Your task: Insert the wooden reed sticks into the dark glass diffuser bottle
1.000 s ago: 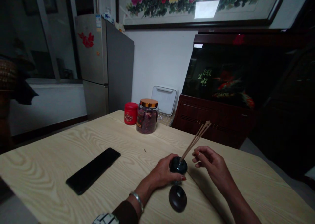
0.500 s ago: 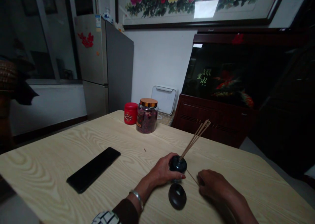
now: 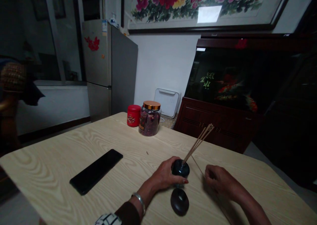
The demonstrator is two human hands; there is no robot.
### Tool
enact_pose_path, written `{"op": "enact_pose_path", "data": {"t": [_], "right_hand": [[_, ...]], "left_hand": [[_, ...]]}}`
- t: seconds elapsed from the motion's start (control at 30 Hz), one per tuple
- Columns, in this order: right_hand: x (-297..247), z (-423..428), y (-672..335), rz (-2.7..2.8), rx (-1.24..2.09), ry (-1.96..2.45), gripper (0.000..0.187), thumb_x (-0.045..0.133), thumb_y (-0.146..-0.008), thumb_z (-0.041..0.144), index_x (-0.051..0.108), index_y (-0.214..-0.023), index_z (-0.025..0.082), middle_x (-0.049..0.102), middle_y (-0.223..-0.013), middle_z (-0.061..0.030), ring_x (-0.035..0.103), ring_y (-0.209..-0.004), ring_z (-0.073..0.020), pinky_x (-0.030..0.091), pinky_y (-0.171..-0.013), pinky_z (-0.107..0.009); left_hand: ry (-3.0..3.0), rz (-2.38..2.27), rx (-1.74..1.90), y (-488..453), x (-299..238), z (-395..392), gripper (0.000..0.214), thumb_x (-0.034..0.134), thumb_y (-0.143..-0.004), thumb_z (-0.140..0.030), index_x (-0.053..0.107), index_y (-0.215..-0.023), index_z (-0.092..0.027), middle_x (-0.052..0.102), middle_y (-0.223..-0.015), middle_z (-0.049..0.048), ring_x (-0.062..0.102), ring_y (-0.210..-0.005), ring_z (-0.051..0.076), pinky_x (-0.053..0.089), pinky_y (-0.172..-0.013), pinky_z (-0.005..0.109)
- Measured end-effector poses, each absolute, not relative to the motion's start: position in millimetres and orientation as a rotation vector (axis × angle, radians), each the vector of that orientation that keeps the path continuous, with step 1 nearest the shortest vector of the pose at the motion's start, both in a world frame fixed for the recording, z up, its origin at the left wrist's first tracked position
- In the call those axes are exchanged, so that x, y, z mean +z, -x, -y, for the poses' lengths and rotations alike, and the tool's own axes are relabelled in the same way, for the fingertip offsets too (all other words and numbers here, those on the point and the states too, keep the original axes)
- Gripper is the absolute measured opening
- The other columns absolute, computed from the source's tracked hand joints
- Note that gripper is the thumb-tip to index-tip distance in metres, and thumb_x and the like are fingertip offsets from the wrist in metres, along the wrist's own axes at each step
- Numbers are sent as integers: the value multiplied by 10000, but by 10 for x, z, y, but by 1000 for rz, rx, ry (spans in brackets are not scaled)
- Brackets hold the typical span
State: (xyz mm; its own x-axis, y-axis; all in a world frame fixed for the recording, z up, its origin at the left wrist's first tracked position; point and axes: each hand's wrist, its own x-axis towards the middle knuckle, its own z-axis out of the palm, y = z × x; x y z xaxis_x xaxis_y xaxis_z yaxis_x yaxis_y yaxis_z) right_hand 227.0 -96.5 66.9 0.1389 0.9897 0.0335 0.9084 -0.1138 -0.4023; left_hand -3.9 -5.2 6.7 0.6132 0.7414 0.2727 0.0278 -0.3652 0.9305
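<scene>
My left hand [image 3: 167,175] is wrapped round a small dark glass diffuser bottle [image 3: 182,171] standing on the table. Several thin reed sticks [image 3: 199,142] rise from its neck, leaning to the right. Pinched in my right hand [image 3: 220,182] is a single reed stick [image 3: 198,165]. Its far end points up and left, close to the bottle's right side and apart from the bunch; a thin part shows below the hand too. In front of the bottle lies a dark, rounded cap [image 3: 178,207] with a dip or hole in its top.
A black phone [image 3: 96,172] lies on the wood-grain table [image 3: 133,202] at left. A red canister [image 3: 133,115] and a copper-lidded jar of dried flowers [image 3: 149,121] stand at the far edge. A tiny brown scrap [image 3: 147,152] lies mid-table. Behind are a fridge [image 3: 123,70] and a fish tank [image 3: 223,80].
My right hand has moved slightly up and right with the reed stick, whose tip now reaches higher beside the bottle. My left hand stays on the bottle. The camera view has shifted a little.
</scene>
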Motion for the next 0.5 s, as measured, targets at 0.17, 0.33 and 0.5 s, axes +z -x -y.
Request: {"op": "enact_pose_path", "data": {"t": [0.17, 0.33, 0.5], "right_hand": [[784, 938, -2515, 1528, 439, 1688, 146, 624, -728, 318, 615, -789, 186, 614, -617, 15, 573, -556, -155, 408, -521, -259], [1108, 1032, -2411, 956, 445, 1328, 382, 802, -613, 394, 662, -881, 160, 698, -768, -53, 628, -630, -155, 446, -491, -224], [1242, 1067, -2136, 756, 396, 1076, 361, 854, -571, 336, 660, -833, 182, 686, -766, -22, 650, -685, -137, 468, -503, -174]], "left_hand": [[-1790, -633, 850, 43, 97, 65, 719, 875, -536, -394, 607, -1167, -175, 666, -1025, 34, 587, -941, 214, 454, -816, 273], [-1759, -628, 838, 40, 91, 65, 745, 875, -533, -392, 597, -1188, -170, 662, -1023, 41, 588, -936, 214, 456, -822, 282], [-1764, -608, 847, 36, 72, 65, 732, 874, -545, -392, 596, -1185, -171, 658, -1018, 37, 582, -927, 205, 451, -818, 278]]}}
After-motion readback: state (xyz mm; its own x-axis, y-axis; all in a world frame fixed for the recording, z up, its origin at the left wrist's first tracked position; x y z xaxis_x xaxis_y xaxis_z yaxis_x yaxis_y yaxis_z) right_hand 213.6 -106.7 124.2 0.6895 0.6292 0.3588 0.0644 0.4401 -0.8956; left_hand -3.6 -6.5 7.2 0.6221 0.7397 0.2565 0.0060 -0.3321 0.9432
